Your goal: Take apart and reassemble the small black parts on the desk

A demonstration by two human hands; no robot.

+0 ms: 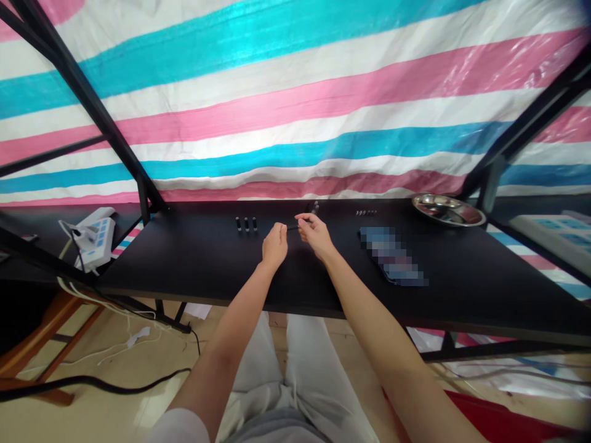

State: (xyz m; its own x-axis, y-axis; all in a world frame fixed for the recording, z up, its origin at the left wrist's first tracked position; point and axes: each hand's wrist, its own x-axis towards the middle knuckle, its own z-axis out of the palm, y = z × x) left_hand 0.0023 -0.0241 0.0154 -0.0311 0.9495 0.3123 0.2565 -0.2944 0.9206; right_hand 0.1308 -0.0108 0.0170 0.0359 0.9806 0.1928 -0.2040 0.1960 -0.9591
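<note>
Over the middle of the black table, my left hand (pixel 276 243) and my right hand (pixel 314 235) are close together with fingers closed. A thin dark rod-like piece (pixel 292 228) spans the gap between them, one end in each hand; its exact kind is too small to tell. To the left of my left hand stand three small black cylinders (pixel 246 224) with pale lower ends, in a row. Just beyond my right hand are small dark and silvery pieces (pixel 316 207), partly hidden by its fingers.
Tiny silvery pieces (pixel 366 213) lie in a row towards the back right. A blurred-out phone (pixel 392 255) rests right of my right hand, and a round metal tray (pixel 422 206) sits in the far right corner. Black frame posts (pixel 99 117) flank the table (pixel 194 264); a power strip (pixel 102 240) is at left.
</note>
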